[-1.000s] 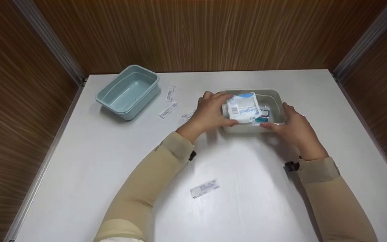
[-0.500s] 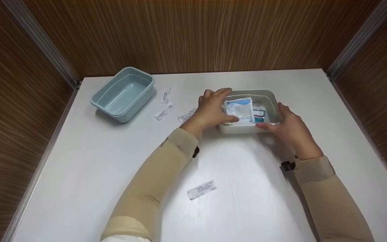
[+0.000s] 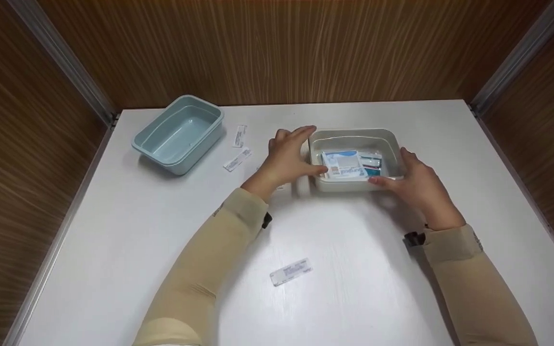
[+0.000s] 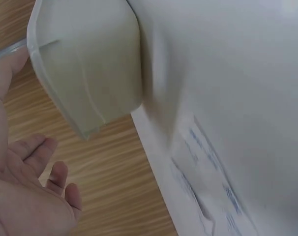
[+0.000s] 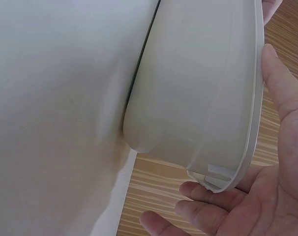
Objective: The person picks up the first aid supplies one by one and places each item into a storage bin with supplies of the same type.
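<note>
A pale grey plastic box (image 3: 387, 139) stands between my hands. Inside it, at its front left, lies a white and blue packet printed "Surgical" (image 3: 344, 165). Beside that is a clear and teal packet (image 3: 372, 163). My left hand (image 3: 284, 161) is spread at the box's left side, its thumb tip right at the front left rim and nothing in its grasp. My right hand (image 3: 419, 185) spans the front right corner. In the right wrist view its thumb (image 5: 279, 78) touches the rim, and the other fingers reach loosely past the corner.
An empty blue-green box (image 3: 181, 134) stands at the back left. Paper-wrapped strips (image 3: 237, 159) lie between the boxes, one mostly hidden under my left wrist. Another strip (image 3: 290, 272) lies near the front. Wood-patterned panels (image 3: 277, 53) wall the white table.
My left hand has lowered the "Surgical" packet into the pale grey box, let it go and drawn back left past the rim. My right hand stays at its corner.
</note>
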`<state>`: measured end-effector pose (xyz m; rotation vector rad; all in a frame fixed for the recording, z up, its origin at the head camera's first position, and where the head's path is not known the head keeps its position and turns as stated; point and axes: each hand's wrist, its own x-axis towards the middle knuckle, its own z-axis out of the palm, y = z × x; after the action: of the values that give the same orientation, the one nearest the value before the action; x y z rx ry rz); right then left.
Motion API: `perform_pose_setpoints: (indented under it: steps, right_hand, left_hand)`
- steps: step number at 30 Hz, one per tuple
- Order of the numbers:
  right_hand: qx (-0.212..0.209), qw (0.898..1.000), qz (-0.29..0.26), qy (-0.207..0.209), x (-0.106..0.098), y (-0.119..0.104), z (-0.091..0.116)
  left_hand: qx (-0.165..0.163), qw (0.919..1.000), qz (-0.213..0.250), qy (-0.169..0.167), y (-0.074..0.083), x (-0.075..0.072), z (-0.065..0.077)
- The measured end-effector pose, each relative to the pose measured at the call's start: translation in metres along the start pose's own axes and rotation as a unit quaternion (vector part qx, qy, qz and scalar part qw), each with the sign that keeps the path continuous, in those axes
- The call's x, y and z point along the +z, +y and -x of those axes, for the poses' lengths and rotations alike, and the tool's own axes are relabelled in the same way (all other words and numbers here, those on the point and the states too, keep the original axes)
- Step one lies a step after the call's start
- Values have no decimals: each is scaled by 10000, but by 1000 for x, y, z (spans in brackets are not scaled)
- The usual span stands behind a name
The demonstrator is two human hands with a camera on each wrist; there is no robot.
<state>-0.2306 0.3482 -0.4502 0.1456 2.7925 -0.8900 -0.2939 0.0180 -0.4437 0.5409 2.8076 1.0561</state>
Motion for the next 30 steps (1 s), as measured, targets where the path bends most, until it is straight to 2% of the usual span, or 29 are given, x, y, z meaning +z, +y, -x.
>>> perform_pose_setpoints:
  steps: [7,11,14,18,23,30]
  right_hand:
    - [-70,9999,-147,-21,-7,5,-1]
    - [-99,9999,-65,-22,-9,10,-1]
    - [-74,10000,-20,-13,-10,13,-1]
    - [-60,10000,-23,0,-10,15,-2]
    - [-37,10000,-46,-48,-8,15,-2]
    - [-78,9999,-77,-48,-10,15,-2]
  left_hand:
    - [-167,9993,238,236,-17,-19,14]
    - [-133,9986,398,318,-26,-24,25]
    - [-56,9988,294,385,-32,-29,33]
    - [22,9971,-343,682,-43,-39,46]
    - [-159,9842,-1388,1092,-67,-59,66]
    - [-377,9675,-2024,1466,-112,-94,85]
